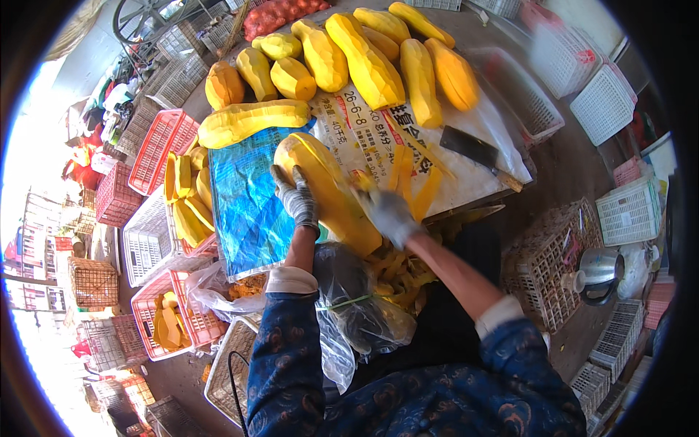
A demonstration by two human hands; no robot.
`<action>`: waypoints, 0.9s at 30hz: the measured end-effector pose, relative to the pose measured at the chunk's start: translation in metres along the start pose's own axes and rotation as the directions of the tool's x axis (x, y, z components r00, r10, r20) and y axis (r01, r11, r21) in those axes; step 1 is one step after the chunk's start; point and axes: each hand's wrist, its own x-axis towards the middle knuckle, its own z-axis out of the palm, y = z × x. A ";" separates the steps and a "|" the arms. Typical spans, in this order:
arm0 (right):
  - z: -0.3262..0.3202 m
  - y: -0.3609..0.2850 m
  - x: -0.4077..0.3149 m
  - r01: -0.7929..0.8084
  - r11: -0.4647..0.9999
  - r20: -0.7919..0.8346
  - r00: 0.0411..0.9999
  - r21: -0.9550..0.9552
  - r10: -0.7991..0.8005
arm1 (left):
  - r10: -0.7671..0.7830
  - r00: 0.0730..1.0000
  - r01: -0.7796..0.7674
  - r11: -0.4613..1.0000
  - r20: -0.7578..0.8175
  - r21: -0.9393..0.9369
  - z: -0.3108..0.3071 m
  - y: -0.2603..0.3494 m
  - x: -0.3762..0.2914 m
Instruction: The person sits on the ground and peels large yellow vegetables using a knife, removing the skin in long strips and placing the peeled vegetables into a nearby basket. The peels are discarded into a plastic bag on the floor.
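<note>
A large orange-yellow squash point(322, 185) lies lengthwise before me on the covered table, partly peeled. My left hand point(296, 198), in a striped knit glove, rests on its left side with the fingers spread over the skin. On the squash's right side is my right hand point(386, 212), also gloved and blurred; it is closed around a small tool that is too blurred to name. Long strips of peel point(407, 175) lie to the right. Beyond them a cleaver point(469, 146) with a wooden handle rests flat. Several peeled squashes point(365, 60) line the table's far side.
A blue plastic sheet point(246, 191) and a white printed sack point(349, 120) cover the table. Red crates point(164, 150) and a white crate point(143, 240) stand at the left, some holding cut squash. Peelings point(401, 273) lie below the table edge. A metal kettle point(600, 267) stands right.
</note>
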 end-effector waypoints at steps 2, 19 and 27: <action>0.001 -0.036 0.078 0.031 0.995 -0.048 0.998 -0.096 -0.036 | -0.041 0.999 0.040 0.999 0.016 0.034 0.000 0.003 -0.001; 0.027 0.045 -0.116 -0.030 0.939 0.192 0.976 -0.342 0.101 | -0.054 0.999 0.054 0.993 0.001 -0.106 -0.001 -0.012 0.000; -0.004 0.057 -0.114 -0.009 0.996 0.183 0.983 -0.092 0.026 | 0.024 0.999 -0.025 0.999 0.021 0.033 -0.023 -0.015 0.015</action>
